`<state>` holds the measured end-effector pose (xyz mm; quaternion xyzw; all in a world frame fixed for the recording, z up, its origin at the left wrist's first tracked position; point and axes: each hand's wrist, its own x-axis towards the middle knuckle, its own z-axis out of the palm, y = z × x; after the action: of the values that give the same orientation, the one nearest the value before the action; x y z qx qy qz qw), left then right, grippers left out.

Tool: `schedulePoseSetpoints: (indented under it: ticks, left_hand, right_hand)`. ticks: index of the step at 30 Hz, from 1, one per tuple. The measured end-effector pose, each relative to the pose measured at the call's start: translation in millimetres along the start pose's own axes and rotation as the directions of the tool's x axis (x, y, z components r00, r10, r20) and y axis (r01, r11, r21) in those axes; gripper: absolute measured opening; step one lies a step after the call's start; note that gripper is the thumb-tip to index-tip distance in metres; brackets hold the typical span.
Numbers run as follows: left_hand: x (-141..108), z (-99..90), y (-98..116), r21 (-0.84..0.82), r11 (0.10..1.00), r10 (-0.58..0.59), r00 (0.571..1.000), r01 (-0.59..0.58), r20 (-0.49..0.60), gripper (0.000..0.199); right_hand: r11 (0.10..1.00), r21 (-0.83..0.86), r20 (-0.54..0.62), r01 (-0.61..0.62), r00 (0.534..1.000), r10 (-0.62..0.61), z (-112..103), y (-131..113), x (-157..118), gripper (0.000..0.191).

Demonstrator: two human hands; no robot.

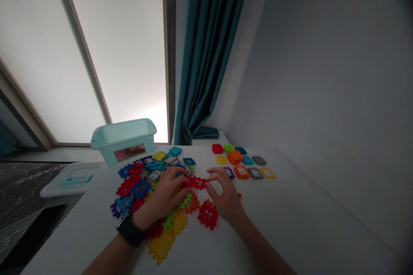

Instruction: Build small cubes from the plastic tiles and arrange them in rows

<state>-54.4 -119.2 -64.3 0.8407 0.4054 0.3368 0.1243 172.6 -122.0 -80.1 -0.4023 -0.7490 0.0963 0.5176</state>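
Red waffle block [196, 182] is pinched between my two hands, low over the table, one end in each hand's fingertips. My left hand [164, 195], with a black watch [130, 230] on its wrist, curves narrowly over the block's left end. My right hand [226, 195] closes just as narrowly on the right end.

Under my left hand lies one loose heap of interlocking plastic blocks [138, 189] in red, blue, teal, yellow, orange, green and purple, too overlapped to count. A separate red block [208, 214] lies just beside my right hand. Farther ahead and to the right, well apart from the heap, about eleven blocks [240, 161] sit in loose rows; one orange piece may be two stacked.

White tabletop [290, 210] stretches widely to my right as far as a grey wall [322, 86], giving my right hand the most room to move. Nearer the heap, the table's left edge carries one teal lid [73, 179]. One pale teal bin [123, 141] with a printed label stands at the far edge, left of a dark teal curtain [206, 51].
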Motion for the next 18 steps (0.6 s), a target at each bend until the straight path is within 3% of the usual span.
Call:
schedulePoseSetpoints:
  ticks: [5,12,18]
  left_hand:
    - [1,1.2,3,-0.139,0.990,-0.022,1.000,0.022,0.001,0.016]
    - [2,1.2,5,-0.165,0.985,-0.038,0.999,0.039,0.009,0.015]
    - [2,0.5,7,-0.128,0.992,-0.023,1.000,0.023,0.003,0.013]
  right_hand:
    - [0.986,0.100,0.000,-0.137,0.990,0.138,2,2,2,0.014]
    - [0.948,0.199,0.081,-0.250,0.968,0.238,6,10,0,0.018]
    - [0.971,0.150,0.035,-0.185,0.983,0.182,8,7,1,0.016]
